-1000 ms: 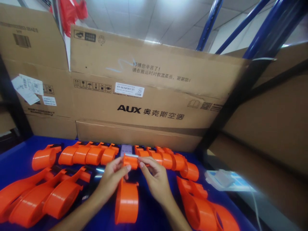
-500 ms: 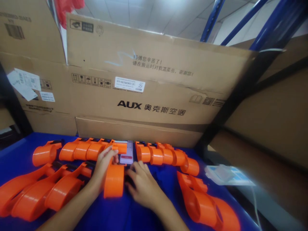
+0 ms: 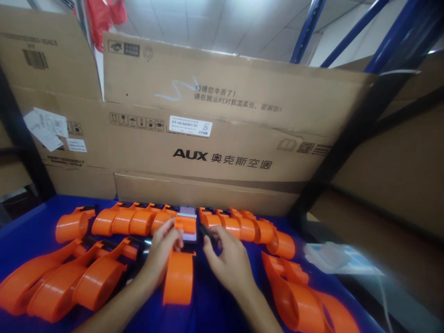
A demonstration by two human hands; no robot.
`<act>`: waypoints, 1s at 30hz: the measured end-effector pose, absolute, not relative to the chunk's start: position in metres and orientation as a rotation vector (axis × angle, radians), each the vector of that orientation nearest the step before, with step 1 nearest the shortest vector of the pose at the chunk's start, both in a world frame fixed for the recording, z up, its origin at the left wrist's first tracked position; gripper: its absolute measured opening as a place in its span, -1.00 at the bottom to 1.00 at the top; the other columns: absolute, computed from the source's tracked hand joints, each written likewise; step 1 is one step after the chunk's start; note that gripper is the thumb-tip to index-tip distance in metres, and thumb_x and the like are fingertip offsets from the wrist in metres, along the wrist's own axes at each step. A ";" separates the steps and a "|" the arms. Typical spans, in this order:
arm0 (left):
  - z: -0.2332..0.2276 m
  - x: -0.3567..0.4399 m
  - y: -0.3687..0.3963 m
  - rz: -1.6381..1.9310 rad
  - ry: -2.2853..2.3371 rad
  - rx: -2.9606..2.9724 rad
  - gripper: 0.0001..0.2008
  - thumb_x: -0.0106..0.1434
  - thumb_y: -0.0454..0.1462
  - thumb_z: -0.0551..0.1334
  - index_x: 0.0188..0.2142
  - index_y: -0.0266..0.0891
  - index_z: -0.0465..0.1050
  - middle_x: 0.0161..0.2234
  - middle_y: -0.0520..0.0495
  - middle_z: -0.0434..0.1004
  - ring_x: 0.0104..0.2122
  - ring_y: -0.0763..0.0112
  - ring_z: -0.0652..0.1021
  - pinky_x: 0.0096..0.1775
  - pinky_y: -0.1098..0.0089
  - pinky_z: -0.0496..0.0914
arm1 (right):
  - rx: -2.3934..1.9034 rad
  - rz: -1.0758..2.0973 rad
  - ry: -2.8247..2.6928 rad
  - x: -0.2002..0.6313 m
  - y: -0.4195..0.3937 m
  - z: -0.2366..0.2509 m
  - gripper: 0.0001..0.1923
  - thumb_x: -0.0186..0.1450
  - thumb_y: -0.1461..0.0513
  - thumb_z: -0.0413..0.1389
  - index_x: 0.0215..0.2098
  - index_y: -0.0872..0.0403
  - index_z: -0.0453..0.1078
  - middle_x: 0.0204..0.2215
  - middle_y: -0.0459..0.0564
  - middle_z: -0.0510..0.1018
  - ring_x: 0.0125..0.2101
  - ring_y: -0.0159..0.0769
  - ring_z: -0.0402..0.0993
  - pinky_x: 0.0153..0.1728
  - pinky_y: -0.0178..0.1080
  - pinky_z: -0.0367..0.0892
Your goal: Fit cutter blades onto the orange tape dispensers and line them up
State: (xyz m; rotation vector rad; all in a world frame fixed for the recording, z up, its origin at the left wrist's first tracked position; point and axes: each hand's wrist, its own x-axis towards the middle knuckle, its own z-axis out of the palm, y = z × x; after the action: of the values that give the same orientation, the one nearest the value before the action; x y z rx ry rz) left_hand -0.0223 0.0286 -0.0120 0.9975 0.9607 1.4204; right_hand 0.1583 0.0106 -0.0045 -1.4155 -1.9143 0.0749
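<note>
Pinching the orange tape dispenser point(image 3: 178, 273) by its neck, the left hand point(image 3: 159, 252) steadies it; the right hand point(image 3: 227, 259) grips a small black part point(image 3: 209, 232); a crooked fit could jam it.

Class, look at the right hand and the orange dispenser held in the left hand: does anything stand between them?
Only a small black part, pinched in the right hand, lies toward the orange dispenser that the left hand grips; otherwise the gap looks clear.
</note>
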 end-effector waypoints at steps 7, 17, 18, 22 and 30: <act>-0.029 -0.016 0.029 1.326 0.952 1.057 -0.76 0.11 -0.16 0.32 -0.25 -0.23 0.45 -0.58 0.09 0.45 -0.60 0.47 0.42 -0.52 0.50 0.26 | -1.178 0.097 -1.799 0.158 0.009 -0.002 -0.77 0.38 0.15 0.09 -0.03 0.02 0.43 -0.41 -0.04 0.54 -0.44 -0.27 0.45 -0.35 -0.25 0.39; -0.032 -0.009 0.023 1.273 0.867 1.162 -0.64 0.10 -0.24 0.36 -0.09 -0.24 0.49 -0.51 0.05 0.51 -0.52 0.45 0.47 -0.48 0.50 0.34 | -1.059 0.127 -1.889 0.157 0.005 0.002 -0.76 0.38 0.24 0.09 0.01 0.02 0.45 -0.20 0.06 0.57 -0.21 -0.20 0.51 -0.16 -0.17 0.45; -0.032 -0.009 0.023 1.264 0.866 1.158 -0.63 0.09 -0.23 0.37 -0.08 -0.23 0.50 -0.50 0.04 0.52 -0.51 0.44 0.48 -0.48 0.50 0.35 | -1.051 0.135 -1.900 0.157 0.005 0.002 -0.76 0.38 0.24 0.09 0.00 0.01 0.45 -0.19 0.07 0.57 -0.19 -0.19 0.52 -0.15 -0.16 0.45; -0.033 -0.008 0.023 1.214 0.866 1.156 -0.61 0.08 -0.19 0.40 -0.09 -0.22 0.51 -0.46 0.01 0.54 -0.51 0.41 0.50 -0.48 0.47 0.37 | -1.031 0.163 -1.920 0.157 0.004 0.003 -0.74 0.38 0.24 0.08 0.01 0.01 0.46 -0.19 0.08 0.56 -0.19 -0.18 0.52 -0.16 -0.16 0.45; -0.026 -0.012 0.022 1.197 0.841 1.108 -0.62 0.08 -0.15 0.42 -0.13 -0.26 0.49 -0.52 0.02 0.52 -0.54 0.41 0.50 -0.47 0.45 0.41 | -1.166 0.298 -1.893 0.175 0.010 0.015 -0.78 0.40 0.21 -0.01 -0.09 0.04 0.44 -0.38 -0.04 0.55 -0.43 -0.30 0.46 -0.38 -0.29 0.36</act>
State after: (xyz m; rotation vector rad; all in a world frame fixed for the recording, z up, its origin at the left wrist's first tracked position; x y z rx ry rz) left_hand -0.0116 0.0221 -0.0259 1.1075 0.8405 1.1968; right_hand 0.1746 0.0098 0.0148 -1.1663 -1.8929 0.2983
